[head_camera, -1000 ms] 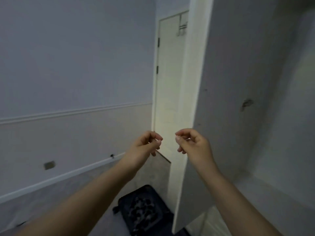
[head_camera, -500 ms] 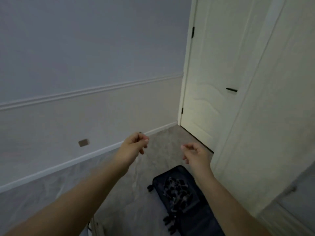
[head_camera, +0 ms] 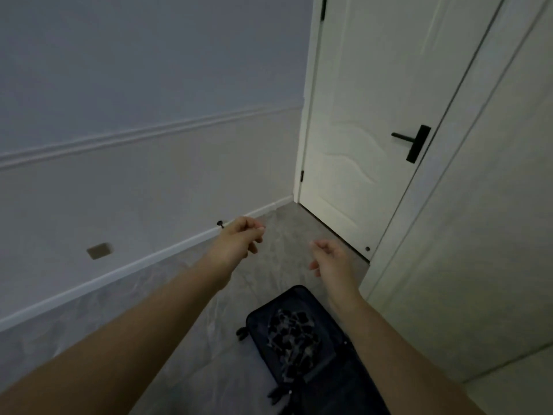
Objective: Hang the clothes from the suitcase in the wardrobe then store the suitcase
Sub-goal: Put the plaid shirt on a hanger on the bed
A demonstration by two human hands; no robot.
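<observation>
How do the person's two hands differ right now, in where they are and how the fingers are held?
The left hand is raised higher and reaches further forward, over the bare floor; the right hand sits lower, just beyond the open suitcase. The left hand's fingers are curled in toward the thumb, while the right hand's fingers hang more loosely apart. Both hands hold nothing, and neither touches the suitcase.

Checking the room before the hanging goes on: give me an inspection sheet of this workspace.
Surface: grey floor, bare near the door.
Job's things: dark suitcase open on the floor, patterned clothes inside; wardrobe panel at right.
Clutter: nothing seen.
Hands: left hand and right hand raised above the floor, fingers loosely curled, holding nothing.
Cables: nothing seen.
Surroundings: closed white door, black handle; wall socket.
</observation>
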